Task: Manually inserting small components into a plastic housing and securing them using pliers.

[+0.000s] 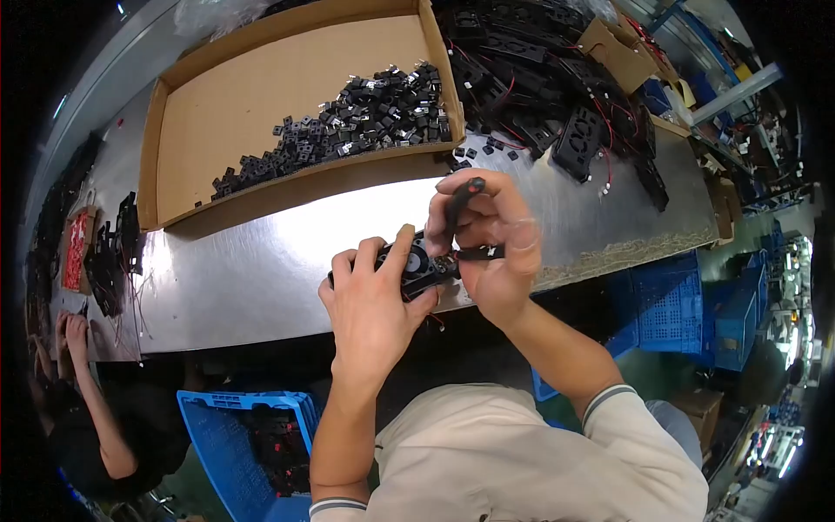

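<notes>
My left hand (pixel 364 300) is closed on a black plastic housing, holding it just over the table's front edge. A small fan (pixel 414 261) shows in the housing between my thumb and fingers. My right hand (pixel 504 261) is wrapped round black-handled pliers (pixel 457 209) with a red mark at one handle end. One handle points up by the fingers, the other lies near the thumb. The pliers' jaws are at the right end of the housing; what they grip there is too small to tell. A thin red wire hangs below the housing.
A cardboard tray (pixel 287 48) with a heap of small black connectors (pixel 374 113) lies on the metal table (pixel 235 296). Black housings with red wires (pixel 578 143) are piled far right. Blue crates (pixel 230 452) stand below. A co-worker's arm (pixel 100 418) is at the left.
</notes>
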Demonstrator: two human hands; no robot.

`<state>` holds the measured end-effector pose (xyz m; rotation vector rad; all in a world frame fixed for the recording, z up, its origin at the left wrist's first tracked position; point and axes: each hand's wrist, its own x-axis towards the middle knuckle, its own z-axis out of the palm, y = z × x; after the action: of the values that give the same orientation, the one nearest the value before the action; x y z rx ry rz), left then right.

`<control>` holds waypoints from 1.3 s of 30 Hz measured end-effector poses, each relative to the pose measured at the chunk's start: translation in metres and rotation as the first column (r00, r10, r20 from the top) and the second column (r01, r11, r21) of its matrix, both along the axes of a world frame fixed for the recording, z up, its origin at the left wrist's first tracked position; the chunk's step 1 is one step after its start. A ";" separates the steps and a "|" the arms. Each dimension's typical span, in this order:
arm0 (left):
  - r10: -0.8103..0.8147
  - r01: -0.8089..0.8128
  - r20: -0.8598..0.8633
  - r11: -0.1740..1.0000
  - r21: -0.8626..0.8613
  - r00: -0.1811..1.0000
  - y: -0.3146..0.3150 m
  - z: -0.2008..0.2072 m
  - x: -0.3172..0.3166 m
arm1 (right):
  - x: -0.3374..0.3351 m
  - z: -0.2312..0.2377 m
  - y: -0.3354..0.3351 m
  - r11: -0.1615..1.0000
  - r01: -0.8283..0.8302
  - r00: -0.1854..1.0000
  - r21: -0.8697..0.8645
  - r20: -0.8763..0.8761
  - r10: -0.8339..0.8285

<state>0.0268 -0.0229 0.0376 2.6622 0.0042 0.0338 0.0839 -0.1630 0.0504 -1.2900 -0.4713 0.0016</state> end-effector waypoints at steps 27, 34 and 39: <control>0.030 -0.032 -0.036 0.998 -0.052 0.999 -0.002 0.006 0.001 | 0.001 0.000 0.006 0.996 0.058 0.998 -0.063 0.002 -0.058; -0.002 0.002 -0.006 1.000 -0.024 1.000 0.001 0.001 0.001 | -0.001 -0.002 0.010 0.995 0.075 0.997 -0.071 0.008 -0.075; -0.006 0.006 -0.003 1.000 -0.020 1.000 0.001 -0.001 0.001 | 0.000 -0.005 0.011 0.997 0.066 0.997 0.038 0.042 -0.067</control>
<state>0.0280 -0.0219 0.0366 2.6417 -0.0025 0.0270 0.0834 -0.1520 0.0454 -1.2708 -0.4634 -0.0905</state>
